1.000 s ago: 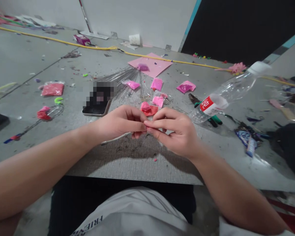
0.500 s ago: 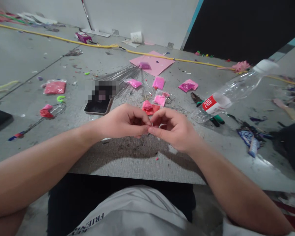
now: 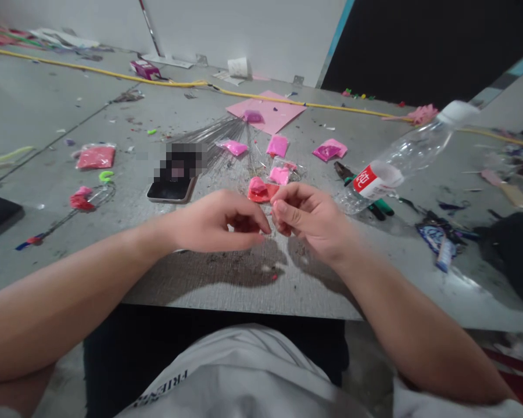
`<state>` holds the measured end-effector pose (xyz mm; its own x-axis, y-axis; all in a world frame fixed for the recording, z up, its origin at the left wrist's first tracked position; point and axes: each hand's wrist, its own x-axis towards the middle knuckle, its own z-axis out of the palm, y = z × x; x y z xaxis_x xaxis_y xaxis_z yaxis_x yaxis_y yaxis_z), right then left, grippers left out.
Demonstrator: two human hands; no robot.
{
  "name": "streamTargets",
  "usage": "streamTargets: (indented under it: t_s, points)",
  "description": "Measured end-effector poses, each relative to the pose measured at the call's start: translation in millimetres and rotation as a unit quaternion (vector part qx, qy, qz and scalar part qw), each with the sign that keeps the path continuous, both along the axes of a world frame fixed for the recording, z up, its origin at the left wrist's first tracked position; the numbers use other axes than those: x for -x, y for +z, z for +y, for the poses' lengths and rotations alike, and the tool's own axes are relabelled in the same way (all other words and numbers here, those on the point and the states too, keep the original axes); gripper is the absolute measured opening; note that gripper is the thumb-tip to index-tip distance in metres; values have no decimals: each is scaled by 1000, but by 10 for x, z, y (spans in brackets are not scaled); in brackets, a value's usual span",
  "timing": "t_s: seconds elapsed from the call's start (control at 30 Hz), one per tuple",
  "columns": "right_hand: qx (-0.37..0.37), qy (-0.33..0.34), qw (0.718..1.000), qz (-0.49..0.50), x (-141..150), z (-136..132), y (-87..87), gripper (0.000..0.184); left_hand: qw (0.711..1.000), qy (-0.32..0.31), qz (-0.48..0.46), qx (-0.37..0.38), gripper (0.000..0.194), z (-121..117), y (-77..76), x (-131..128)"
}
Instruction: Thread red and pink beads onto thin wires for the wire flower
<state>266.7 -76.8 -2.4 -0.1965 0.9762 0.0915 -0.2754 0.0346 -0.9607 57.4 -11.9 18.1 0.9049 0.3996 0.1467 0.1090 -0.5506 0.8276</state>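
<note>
My left hand (image 3: 226,223) hovers over the near part of the table, fingers curved, with a small gap between thumb and forefinger and nothing visible in it. Just to its right, my right hand (image 3: 307,219) is closed in a pinch. Whatever lies between its fingertips is too small to make out. Beyond the fingertips is a flattened red piece of modelling clay with a pink lump (image 3: 258,186) on it. Small clear packets of pink clay lie further off, among them a bright pink packet (image 3: 278,146) and a packet with pink clay showing (image 3: 279,175).
A phone (image 3: 172,184) lies left of centre, near a fan of thin wires (image 3: 209,132). To the right, a clear plastic bottle (image 3: 418,142) lies across green-handled pliers (image 3: 381,208). A yellow cord (image 3: 161,81) crosses the back, in front of a pink sheet (image 3: 283,119).
The fingertips of my two hands, together before, have come apart. My right hand has rolled its pinch upward, and my left thumb and forefinger have loosened.
</note>
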Motion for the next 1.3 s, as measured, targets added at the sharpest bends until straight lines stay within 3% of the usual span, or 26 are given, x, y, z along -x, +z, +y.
streamTargets:
  t_s: [0.07,0.17,0.3,0.43,0.7,0.83,1.13,1.3]
  points:
    - [-13,-9,1000,4,-19,7,22,31,990,-51,43,-125,15,-50,-43,-19]
    - [-30,-10,999,9,-34,17,34,29,960,-79,60,-263,26,-149,-150,-57]
    - [-40,-4,999,-1,-34,27,9,30,936,-97,81,-330,28,-245,-274,-91]
    - [-38,-11,999,-22,-24,27,8,35,939,-104,103,-312,17,-302,-307,-122]
    - [-37,-11,999,-28,-21,8,42,35,954,19,206,-218,20,-589,-275,-194]
    - [-26,-15,999,-38,-13,2,57,37,956,36,230,-176,13,-687,-284,-205]
    - [-37,-9,998,-43,-23,-3,32,29,960,59,173,-213,21,-707,-394,-252]
    - [-31,-17,999,-40,-47,7,67,27,982,-22,55,-178,17,-527,-274,-204]
